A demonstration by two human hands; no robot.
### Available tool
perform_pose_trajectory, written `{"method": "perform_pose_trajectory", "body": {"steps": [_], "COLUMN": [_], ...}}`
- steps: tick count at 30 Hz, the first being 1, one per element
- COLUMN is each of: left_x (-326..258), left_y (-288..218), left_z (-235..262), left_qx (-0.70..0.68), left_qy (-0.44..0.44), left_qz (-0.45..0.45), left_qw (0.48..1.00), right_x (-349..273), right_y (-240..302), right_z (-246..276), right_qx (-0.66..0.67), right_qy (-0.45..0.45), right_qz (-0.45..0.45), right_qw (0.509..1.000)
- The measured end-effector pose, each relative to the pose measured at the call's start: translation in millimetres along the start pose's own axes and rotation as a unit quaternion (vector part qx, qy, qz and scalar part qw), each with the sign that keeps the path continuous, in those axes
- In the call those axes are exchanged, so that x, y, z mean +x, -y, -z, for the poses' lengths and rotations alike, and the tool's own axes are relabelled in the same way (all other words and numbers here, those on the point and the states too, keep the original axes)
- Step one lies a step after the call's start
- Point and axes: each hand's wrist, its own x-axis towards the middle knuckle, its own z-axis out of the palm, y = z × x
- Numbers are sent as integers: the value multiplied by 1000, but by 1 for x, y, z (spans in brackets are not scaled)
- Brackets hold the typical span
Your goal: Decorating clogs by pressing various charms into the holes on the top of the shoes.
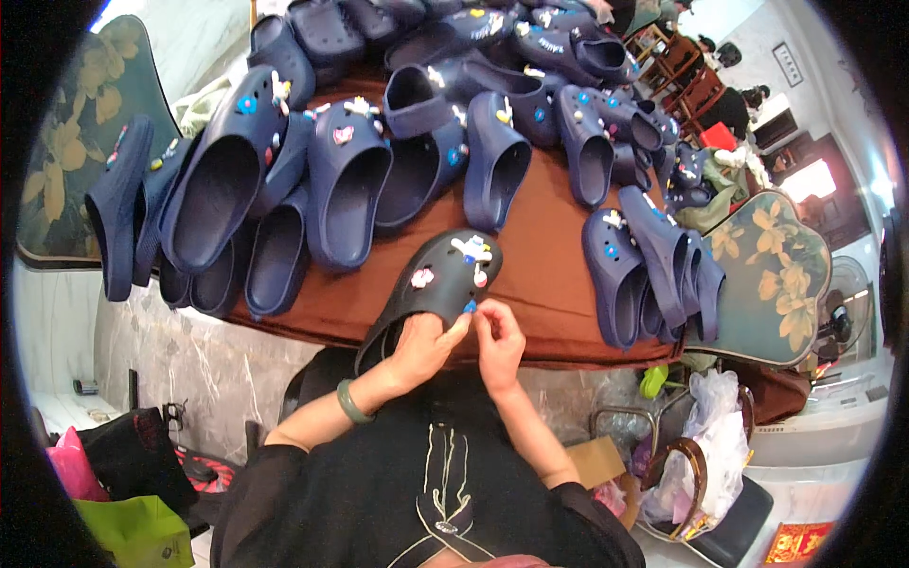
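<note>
A dark clog (440, 270) rests at the front edge of the brown-covered table, toe pointing away from me. White, pink and red charms decorate its upper. My left hand (421, 348), with a green bangle (354, 402) at the wrist, has its fingers inside the clog's opening and grips the upper. Its thumb reaches a small blue charm (471, 306) at the clog's right side. From the right, my right hand (500, 343) pinches at that charm, thumb and forefinger together. The fingers in the clog are hidden.
Many navy clogs with charms lie around the table, including a large one (348, 180) behind my left hand and a cluster (620, 275) at right. Flower-patterned chair backs stand at left (90, 142) and right (772, 275). Plastic bags (701, 454) sit at lower right.
</note>
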Motion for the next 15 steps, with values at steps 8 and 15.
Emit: {"method": "perform_pose_trajectory", "body": {"steps": [8,15], "left_x": [-6,-5], "left_y": [5,-7], "left_z": [6,10], "left_qx": [71,56], "left_qy": [26,59], "left_qz": [7,8], "left_qw": [997,997], "right_x": [2,33], "right_y": [5,14], "right_z": [12,30], "right_qx": [-90,-249], "right_qy": [37,103], "right_qz": [180,404], "right_qw": [979,874]}}
